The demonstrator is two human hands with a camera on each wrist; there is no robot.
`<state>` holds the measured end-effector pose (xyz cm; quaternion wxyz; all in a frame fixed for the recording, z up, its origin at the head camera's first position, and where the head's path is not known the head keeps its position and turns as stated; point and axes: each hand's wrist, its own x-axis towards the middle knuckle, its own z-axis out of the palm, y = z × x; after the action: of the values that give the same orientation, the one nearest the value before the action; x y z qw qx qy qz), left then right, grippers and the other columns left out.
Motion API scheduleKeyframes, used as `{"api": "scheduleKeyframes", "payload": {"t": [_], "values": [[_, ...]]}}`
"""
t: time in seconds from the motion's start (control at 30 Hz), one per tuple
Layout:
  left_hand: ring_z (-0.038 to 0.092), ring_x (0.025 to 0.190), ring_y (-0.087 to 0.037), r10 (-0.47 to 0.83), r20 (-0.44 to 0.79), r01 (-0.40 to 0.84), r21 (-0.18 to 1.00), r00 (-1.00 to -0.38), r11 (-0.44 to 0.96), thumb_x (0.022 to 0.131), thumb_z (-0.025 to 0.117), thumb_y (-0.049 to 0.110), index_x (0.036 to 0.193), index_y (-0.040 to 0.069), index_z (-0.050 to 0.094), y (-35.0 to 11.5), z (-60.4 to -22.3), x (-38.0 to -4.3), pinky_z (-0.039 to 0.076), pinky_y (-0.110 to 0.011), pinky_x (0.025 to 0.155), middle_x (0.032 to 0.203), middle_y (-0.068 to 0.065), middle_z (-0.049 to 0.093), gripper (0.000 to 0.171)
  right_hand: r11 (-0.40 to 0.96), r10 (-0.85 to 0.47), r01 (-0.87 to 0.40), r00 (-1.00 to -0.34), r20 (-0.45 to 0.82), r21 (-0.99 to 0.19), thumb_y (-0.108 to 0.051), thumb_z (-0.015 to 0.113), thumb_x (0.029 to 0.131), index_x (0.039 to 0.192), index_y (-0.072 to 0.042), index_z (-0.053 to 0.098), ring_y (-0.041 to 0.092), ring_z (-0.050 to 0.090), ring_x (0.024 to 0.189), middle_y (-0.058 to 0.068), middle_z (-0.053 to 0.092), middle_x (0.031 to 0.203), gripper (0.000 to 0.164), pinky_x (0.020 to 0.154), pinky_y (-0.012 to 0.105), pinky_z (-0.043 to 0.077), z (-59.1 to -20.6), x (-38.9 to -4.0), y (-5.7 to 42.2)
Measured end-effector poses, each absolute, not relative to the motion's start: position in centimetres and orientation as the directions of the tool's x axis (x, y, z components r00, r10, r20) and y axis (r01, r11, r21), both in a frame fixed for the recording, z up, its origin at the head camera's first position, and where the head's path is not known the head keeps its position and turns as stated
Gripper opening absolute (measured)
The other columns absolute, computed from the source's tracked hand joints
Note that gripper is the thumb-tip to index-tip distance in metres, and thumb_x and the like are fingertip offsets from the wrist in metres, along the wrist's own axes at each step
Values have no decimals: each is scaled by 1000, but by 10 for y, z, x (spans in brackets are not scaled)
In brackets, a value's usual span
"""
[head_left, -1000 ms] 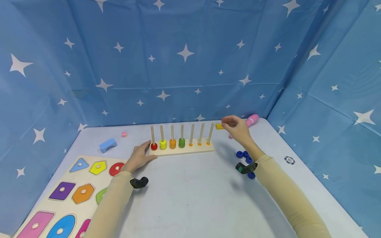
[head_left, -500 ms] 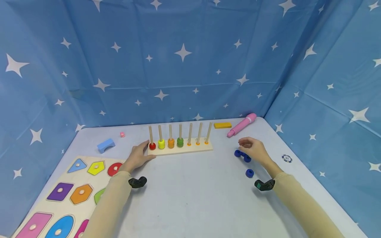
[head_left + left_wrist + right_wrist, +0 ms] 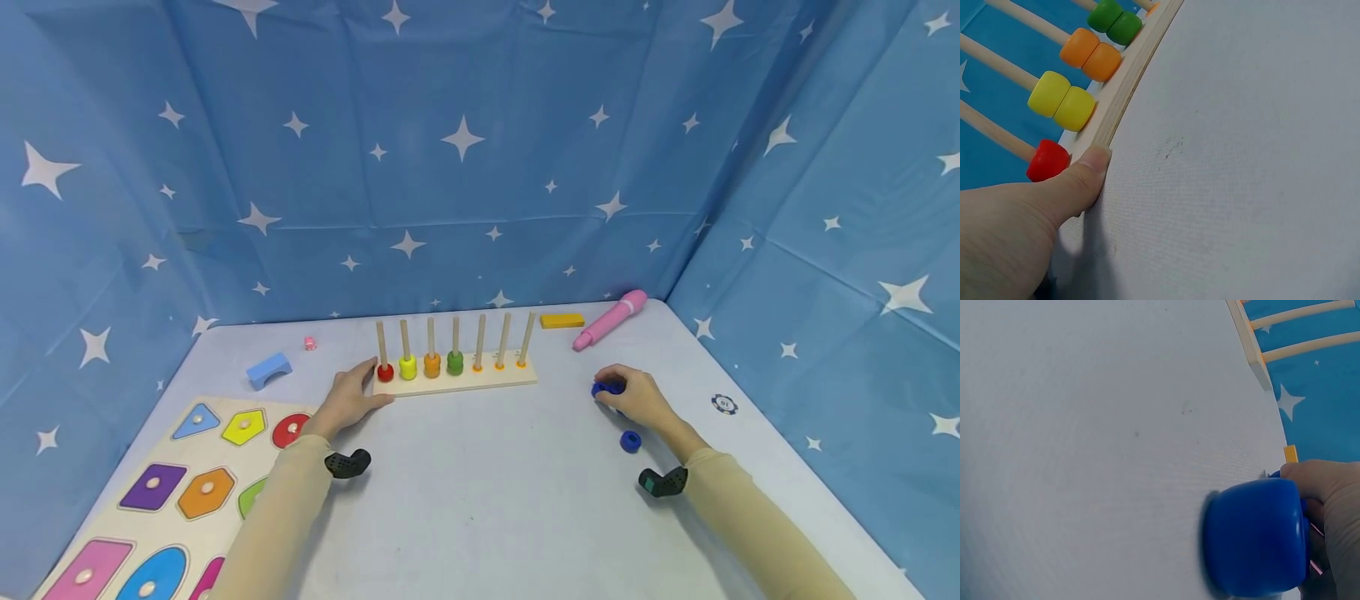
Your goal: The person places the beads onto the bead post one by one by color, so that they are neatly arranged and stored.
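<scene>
A wooden peg board [image 3: 465, 382] lies near the back of the table with a row of upright pegs. The leftmost peg carries a red bead [image 3: 386, 372]. Pairs of yellow beads [image 3: 1062, 100], orange beads [image 3: 1090, 54] and green beads [image 3: 1115, 22] sit on the pegs after it; the three right pegs are bare. My left hand [image 3: 347, 403] grips the board's left end, thumb along the front edge. To the board's right, my right hand [image 3: 636, 395] pinches a blue bead [image 3: 597, 389], partly hidden by the fingers. Closer to me lies a loose blue bead [image 3: 630, 442].
A shape puzzle board [image 3: 168, 467] fills the left front, partly under my left sleeve. Behind it are a blue arch block [image 3: 268, 370] and a small pink piece [image 3: 310, 342]. A yellow block [image 3: 562, 321], a pink microphone-shaped toy [image 3: 611, 320] and a poker chip [image 3: 724, 404] lie right.
My right hand has come down from above the yellow block toward me to the blue beads, and its fingers have closed on one. The left hand stays on the peg board.
</scene>
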<state>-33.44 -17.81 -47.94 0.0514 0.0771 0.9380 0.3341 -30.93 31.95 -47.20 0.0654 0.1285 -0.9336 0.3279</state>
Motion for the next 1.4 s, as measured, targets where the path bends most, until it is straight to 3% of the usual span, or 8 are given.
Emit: {"api": "scheduleKeyframes", "payload": {"t": [0.3,0.57,0.73,1.03,1.4], "values": [[28,130,-38,182,-38,116,635,-983,764,85,71,32,149,3,24,-178,-478,-335,25,-52,108,150,-19,29,85,720,-221,-319,-947,232,-616,-11,70,85,114,-1,62,33,59,105,13,66,110,31,91,50,47,-456,-320,312],[26,131,-38,175,-49,104,639,-983,763,85,71,31,150,4,23,-179,-478,-334,24,-53,109,150,-20,28,85,633,-212,-430,-896,390,-644,-13,69,86,113,-1,62,28,62,99,13,65,109,30,85,41,52,-389,-349,268],[27,130,-39,174,-41,107,641,-984,760,85,71,31,149,2,23,-179,-479,-334,24,-54,108,150,-21,28,85,569,-224,-463,-883,414,-680,-15,69,87,116,-4,60,26,61,102,12,63,112,32,88,37,51,-360,-359,226],[27,130,-41,193,-25,133,640,-981,757,85,71,31,148,0,25,-179,-481,-335,25,-55,107,149,-22,29,84,517,-339,-550,-835,433,-656,-8,68,87,116,0,60,21,63,97,10,64,109,31,84,29,52,-359,-370,167],[26,131,-42,205,-1,158,638,-979,754,85,71,31,147,0,26,-179,-483,-336,24,-54,108,149,-22,29,83,566,-418,-579,-815,401,-587,-6,67,87,114,0,61,23,64,94,13,65,108,28,82,37,54,-369,-380,136]]}}
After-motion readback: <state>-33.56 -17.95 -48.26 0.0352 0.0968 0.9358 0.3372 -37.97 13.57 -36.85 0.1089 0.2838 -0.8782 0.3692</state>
